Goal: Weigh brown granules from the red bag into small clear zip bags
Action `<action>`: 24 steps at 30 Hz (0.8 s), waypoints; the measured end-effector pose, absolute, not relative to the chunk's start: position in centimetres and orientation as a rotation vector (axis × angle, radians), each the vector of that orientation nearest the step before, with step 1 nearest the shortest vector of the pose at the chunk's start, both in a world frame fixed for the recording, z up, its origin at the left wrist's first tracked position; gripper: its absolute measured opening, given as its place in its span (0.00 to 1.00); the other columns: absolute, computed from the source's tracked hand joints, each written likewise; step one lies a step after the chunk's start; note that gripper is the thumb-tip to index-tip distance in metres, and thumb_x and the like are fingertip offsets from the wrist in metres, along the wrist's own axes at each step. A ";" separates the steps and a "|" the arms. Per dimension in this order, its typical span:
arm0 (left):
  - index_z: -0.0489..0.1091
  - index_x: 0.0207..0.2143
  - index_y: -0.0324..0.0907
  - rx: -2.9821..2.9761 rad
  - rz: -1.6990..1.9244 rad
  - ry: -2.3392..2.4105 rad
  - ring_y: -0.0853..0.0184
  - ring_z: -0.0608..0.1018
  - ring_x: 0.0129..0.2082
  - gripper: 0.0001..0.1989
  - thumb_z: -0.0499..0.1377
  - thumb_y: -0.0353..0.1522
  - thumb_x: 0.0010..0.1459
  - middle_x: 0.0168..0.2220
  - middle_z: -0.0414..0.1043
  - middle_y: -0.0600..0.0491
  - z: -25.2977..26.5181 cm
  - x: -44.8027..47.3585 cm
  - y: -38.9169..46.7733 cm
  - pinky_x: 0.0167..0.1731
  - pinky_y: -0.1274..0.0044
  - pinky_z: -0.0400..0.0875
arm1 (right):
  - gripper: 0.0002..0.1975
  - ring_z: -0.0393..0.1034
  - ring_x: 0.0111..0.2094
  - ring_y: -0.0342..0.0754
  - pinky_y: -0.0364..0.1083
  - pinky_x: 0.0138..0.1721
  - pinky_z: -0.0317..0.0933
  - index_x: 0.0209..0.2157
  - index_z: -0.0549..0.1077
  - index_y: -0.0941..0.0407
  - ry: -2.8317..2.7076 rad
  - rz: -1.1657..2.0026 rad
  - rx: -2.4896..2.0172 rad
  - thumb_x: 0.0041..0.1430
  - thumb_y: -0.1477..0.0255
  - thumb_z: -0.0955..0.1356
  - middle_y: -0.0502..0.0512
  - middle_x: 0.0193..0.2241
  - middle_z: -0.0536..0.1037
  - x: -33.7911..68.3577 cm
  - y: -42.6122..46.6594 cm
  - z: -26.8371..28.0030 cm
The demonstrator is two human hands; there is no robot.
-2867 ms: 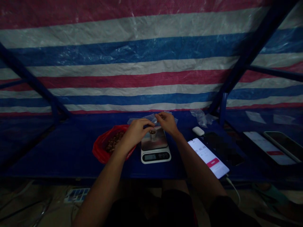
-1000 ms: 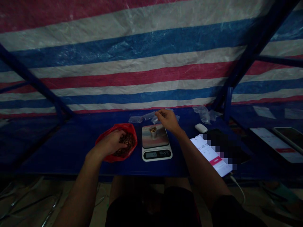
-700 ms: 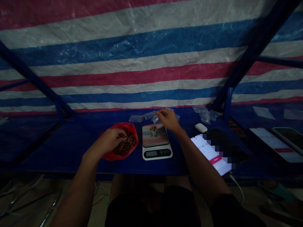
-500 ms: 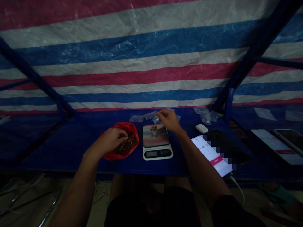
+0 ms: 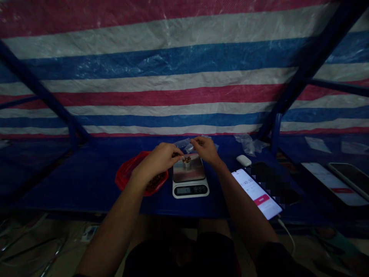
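Observation:
A digital scale (image 5: 190, 191) with a metal plate sits in front of me. On the plate stands a small cup (image 5: 186, 165) filled with small brown pieces that look like beans or nuts. My left hand (image 5: 165, 157) is at the cup's left rim, fingers pinched, with dark pieces showing between them. My right hand (image 5: 205, 148) hovers at the cup's upper right, fingers curled around similar brown pieces. Beneath my left wrist lies an open red plastic bag (image 5: 123, 173), with more brown pieces (image 5: 155, 181) inside, partly hidden by my forearm.
Clear plastic bags (image 5: 248, 144) lie behind the scale and to the right. A white earbud case (image 5: 243, 160) and a lit phone (image 5: 256, 194) with a cable are right of the scale. Further right are more phones (image 5: 336, 184). A striped tarp (image 5: 184, 92) hangs behind the blue table (image 5: 72, 173).
My left hand has moved from inside the red bag rightward to the cup on the scale. My right hand has stayed almost in place.

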State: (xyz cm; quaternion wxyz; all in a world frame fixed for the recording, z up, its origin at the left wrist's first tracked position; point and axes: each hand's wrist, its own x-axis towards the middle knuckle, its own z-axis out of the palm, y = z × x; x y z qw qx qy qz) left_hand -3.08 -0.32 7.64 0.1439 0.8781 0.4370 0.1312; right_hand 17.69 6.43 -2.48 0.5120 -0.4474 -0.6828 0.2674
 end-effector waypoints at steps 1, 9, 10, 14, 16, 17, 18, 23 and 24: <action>0.82 0.44 0.45 2.547 0.347 1.244 0.62 0.83 0.42 0.12 0.58 0.32 0.64 0.43 0.84 0.50 7.4 -2.6 0.2 0.42 0.75 0.72 | 0.16 0.67 0.24 0.45 0.44 0.26 0.57 0.28 0.77 0.56 -1.633 0.648 -1.079 0.63 0.60 0.67 0.50 0.21 0.75 17.7 6.4 -2.4; 0.81 0.46 0.47 2.450 0.264 1.178 0.63 0.83 0.44 0.14 0.59 0.27 0.62 0.45 0.84 0.51 6.1 -1.9 1.6 0.43 0.77 0.72 | 0.16 0.70 0.25 0.46 0.45 0.28 0.60 0.29 0.77 0.57 -1.642 0.622 -1.073 0.64 0.60 0.67 0.52 0.23 0.78 17.9 6.3 -2.0; 0.81 0.47 0.47 2.430 0.279 1.171 0.63 0.83 0.44 0.14 0.59 0.27 0.62 0.45 0.84 0.52 6.1 -2.0 1.5 0.43 0.77 0.73 | 0.16 0.70 0.25 0.46 0.45 0.28 0.60 0.29 0.77 0.57 -1.641 0.619 -1.069 0.64 0.60 0.67 0.52 0.23 0.78 17.8 6.3 -2.0; 0.81 0.47 0.48 2.352 0.328 1.149 0.61 0.83 0.46 0.14 0.59 0.28 0.61 0.45 0.84 0.53 6.1 -2.0 1.4 0.45 0.75 0.74 | 0.16 0.71 0.25 0.46 0.45 0.29 0.61 0.30 0.78 0.57 -1.645 0.635 -1.050 0.64 0.60 0.67 0.52 0.24 0.78 17.8 6.4 -2.2; 0.80 0.47 0.47 2.306 0.337 1.135 0.62 0.83 0.46 0.14 0.59 0.28 0.61 0.45 0.84 0.53 6.2 -1.8 1.3 0.46 0.75 0.74 | 0.16 0.71 0.25 0.46 0.45 0.29 0.61 0.31 0.78 0.57 -1.651 0.636 -1.054 0.64 0.60 0.67 0.52 0.24 0.79 17.7 6.3 -2.2; 0.80 0.47 0.47 2.284 0.343 1.132 0.62 0.83 0.46 0.14 0.59 0.28 0.61 0.45 0.84 0.53 6.2 -1.7 1.2 0.47 0.75 0.74 | 0.16 0.70 0.25 0.46 0.44 0.29 0.61 0.31 0.78 0.57 -1.652 0.631 -1.061 0.64 0.60 0.67 0.52 0.25 0.79 17.7 6.3 -2.2; 0.79 0.47 0.47 2.267 0.351 1.132 0.63 0.83 0.46 0.15 0.59 0.28 0.61 0.45 0.84 0.53 6.2 -1.6 1.2 0.47 0.75 0.74 | 0.16 0.70 0.26 0.46 0.44 0.29 0.61 0.31 0.78 0.57 -1.654 0.625 -1.067 0.64 0.61 0.67 0.52 0.25 0.79 17.7 6.3 -2.1; 0.78 0.48 0.46 2.277 0.382 1.163 0.64 0.84 0.45 0.15 0.59 0.27 0.61 0.44 0.84 0.53 6.4 -1.2 1.3 0.47 0.75 0.75 | 0.16 0.71 0.27 0.46 0.44 0.29 0.61 0.31 0.78 0.57 -1.663 0.627 -1.070 0.64 0.60 0.67 0.53 0.25 0.79 17.7 6.3 -2.0; 0.78 0.48 0.46 2.287 0.389 1.177 0.64 0.84 0.45 0.14 0.59 0.27 0.61 0.44 0.84 0.53 6.5 -1.2 1.3 0.47 0.75 0.75 | 0.16 0.71 0.27 0.46 0.44 0.29 0.61 0.31 0.78 0.57 -1.665 0.631 -1.069 0.64 0.60 0.67 0.52 0.25 0.79 17.7 6.3 -2.0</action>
